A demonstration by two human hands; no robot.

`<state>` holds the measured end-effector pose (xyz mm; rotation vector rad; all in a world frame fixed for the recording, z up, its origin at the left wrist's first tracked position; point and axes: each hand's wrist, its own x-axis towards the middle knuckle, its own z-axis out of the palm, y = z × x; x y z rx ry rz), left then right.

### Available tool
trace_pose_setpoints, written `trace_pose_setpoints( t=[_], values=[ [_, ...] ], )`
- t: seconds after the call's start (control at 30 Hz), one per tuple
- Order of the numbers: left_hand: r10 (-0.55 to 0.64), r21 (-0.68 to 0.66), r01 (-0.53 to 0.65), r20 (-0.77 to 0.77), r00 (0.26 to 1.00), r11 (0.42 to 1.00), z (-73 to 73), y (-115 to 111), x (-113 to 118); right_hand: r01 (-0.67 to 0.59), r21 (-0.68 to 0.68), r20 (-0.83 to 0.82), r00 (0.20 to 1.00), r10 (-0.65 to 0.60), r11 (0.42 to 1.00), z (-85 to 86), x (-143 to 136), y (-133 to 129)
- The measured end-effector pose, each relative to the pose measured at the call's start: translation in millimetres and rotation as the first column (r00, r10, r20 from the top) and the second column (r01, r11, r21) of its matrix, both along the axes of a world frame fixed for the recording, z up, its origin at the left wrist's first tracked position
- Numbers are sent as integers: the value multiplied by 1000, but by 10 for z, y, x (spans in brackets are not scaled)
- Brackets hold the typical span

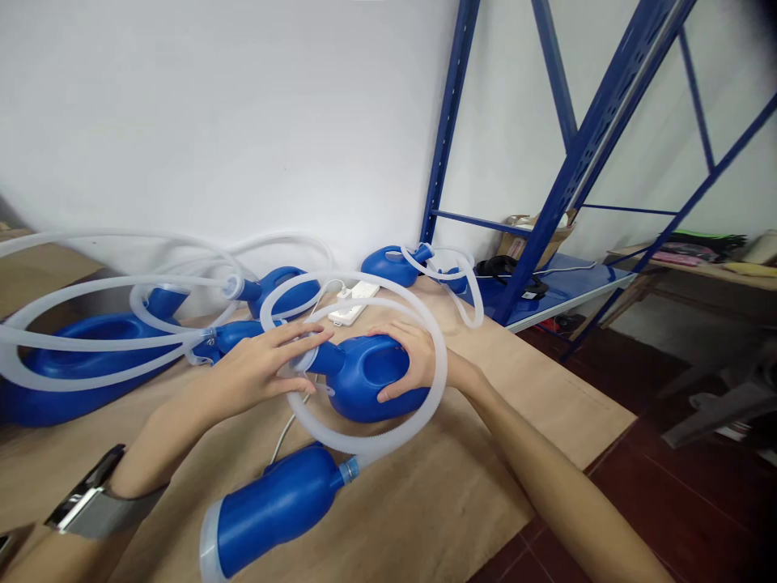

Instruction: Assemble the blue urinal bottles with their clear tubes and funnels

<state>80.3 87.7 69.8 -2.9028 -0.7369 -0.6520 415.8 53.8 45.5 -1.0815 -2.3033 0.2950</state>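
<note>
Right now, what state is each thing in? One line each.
Held bottle: gripped by the right hand, neck toward the left hand.
Left hand: thumb and fingers around the neck end; grip unclear.
Translucent tube: coiled in loops.
Front bottle: lying on its side.
Rear bottle: lying down.
Power strip: plug inserted; power unclear.
Watch: strapped on.

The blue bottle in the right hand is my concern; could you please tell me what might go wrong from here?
The looped hose crosses in front of the right hand at the wrist, so it could snag there. The white cord runs close to the blue bottle and might get caught.
</note>
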Motion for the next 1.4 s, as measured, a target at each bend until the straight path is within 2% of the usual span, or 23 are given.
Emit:
trace_pose_setpoints(
  t=[0.17, 0.33, 0.43, 0.57, 0.7, 0.87, 0.93, 1.0, 1.1, 1.23, 1.4],
  values=[
    [13, 160, 7, -124, 992, 987, -2, -31, 11, -20, 3, 2, 1000, 20, 1000, -19, 19, 22],
    [80, 368, -22, -144, 986, 930, -192, 41, 57, -18, 3, 1, 1000, 18, 1000, -23, 15, 27],
    [87, 391, -24, -144, 986, 920, -274, 84, 40, -6, 1, 7, 1000, 6, 1000, -26, 8, 29],
    [34, 399, 26, -144, 989, 917, -305, 127, -21, -14, 5, -17, 1000, 14, 1000, -23, 0, 30],
    [-39, 544, 109, -139, 990, 832, -319, 164, -39, -29, -4, -29, 999, 29, 1000, -8, -6, 28],
    [-16, 718, 64, -73, 997, 693, -343, 137, 42, -41, 26, -13, 999, 41, 999, 5, -12, 15],
    [-16, 740, 30, -26, 1000, 671, -370, 110, 76, -37, 46, -2, 999, 37, 998, 4, -20, 6],
    [-2, 734, -17, 25, 1000, 678, -403, 76, 106, -25, 64, 3, 1000, 25, 998, -1, -32, -3],
    [76, 712, -116, 88, 993, 692, -433, 2, 157, -6, 52, -9, 1000, 6, 999, -19, -52, -11],
    [234, 707, -243, 112, 966, 664, -386, -163, 280, 21, 18, -6, 1000, -21, 1000, -51, -65, -14],
    [526, 536, -482, 81, 847, 693, -211, -429, 544, 3, 53, -10, 1000, -2, 999, -50, -72, -28]
  ],
)
